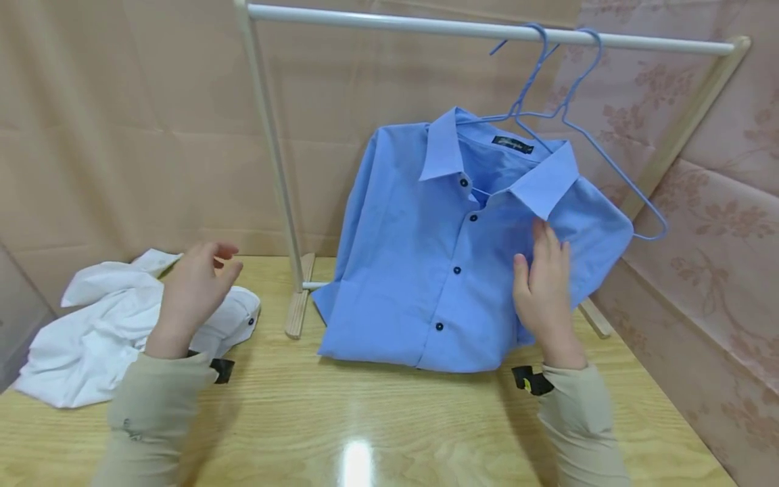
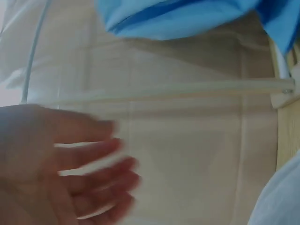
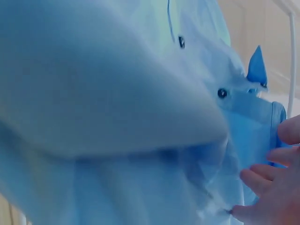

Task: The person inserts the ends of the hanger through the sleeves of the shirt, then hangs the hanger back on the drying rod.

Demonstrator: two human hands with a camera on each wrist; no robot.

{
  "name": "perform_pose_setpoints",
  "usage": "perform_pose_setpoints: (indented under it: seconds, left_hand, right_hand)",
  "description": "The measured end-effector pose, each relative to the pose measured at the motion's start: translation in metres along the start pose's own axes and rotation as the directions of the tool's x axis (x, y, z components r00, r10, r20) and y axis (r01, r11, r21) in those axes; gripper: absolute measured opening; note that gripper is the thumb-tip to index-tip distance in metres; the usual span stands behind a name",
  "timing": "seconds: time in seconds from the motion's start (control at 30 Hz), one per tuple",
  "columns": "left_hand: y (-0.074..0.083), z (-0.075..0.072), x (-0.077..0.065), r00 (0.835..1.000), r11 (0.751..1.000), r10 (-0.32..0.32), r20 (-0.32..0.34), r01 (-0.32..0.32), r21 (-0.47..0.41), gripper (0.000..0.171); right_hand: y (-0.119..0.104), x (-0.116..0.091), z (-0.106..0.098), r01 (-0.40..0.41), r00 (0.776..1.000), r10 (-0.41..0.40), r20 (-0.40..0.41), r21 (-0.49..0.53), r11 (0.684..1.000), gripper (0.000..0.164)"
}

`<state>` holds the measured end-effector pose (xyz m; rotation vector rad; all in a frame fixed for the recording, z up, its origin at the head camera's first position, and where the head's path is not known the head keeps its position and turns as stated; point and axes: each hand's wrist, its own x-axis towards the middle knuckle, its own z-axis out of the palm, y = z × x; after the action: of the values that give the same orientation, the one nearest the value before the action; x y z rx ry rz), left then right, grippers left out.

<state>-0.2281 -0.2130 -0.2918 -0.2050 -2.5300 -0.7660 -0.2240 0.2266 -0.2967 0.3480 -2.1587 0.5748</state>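
A blue button-up shirt (image 1: pixel 402 243) with black buttons hangs tilted from the rack's bar, a blue wire hanger (image 1: pixel 517 108) running into its collar. My right hand (image 1: pixel 546 291) lies against the shirt's front just below the collar point, fingers extended. In the right wrist view, those fingers (image 3: pixel 255 180) appear beside the buttoned front. My left hand (image 1: pixel 195 291) is raised in front of a crumpled white shirt (image 1: pixel 91 345), its fingers loosely bent around nothing. The left wrist view shows that hand (image 2: pixel 61 164) blurred, apart from the blue cloth above.
A second blue hanger (image 1: pixel 615 166) hooks on the white bar (image 1: pixel 389 21), its right end sticking out past the blue shirt's shoulder. The rack's upright (image 1: pixel 270 142) stands on a wooden foot (image 1: pixel 298 304). Patterned cloth (image 1: pixel 712 270) covers the right wall beside the table (image 1: pixel 292 433).
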Motion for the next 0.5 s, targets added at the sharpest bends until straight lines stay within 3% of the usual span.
perform_pose_setpoints:
  seconds: [0.1,0.3,0.37,0.5]
  left_hand:
    - [0.006,0.007,-0.002,0.994,0.985,0.026,0.11,-0.044,0.165,0.031]
    - [-0.002,0.019,-0.003,0.968,0.955,-0.007,0.25,-0.067,0.289,0.046]
    - [-0.01,0.023,-0.003,0.945,0.94,-0.065,0.321,-0.05,0.337,0.055]
    - [-0.025,0.032,-0.007,0.88,0.915,-0.192,0.435,0.001,0.404,0.071]
  right_hand:
    - [-0.005,0.0,0.003,0.007,0.997,-0.009,0.075,0.022,1.0,0.045]
    - [-0.019,-0.003,0.011,0.016,0.981,-0.028,0.191,0.062,0.998,0.043]
    - [-0.024,-0.005,0.015,0.026,0.975,-0.038,0.219,0.061,0.998,0.043]
    - [-0.033,-0.009,0.023,0.041,0.962,-0.055,0.267,0.058,0.997,0.042]
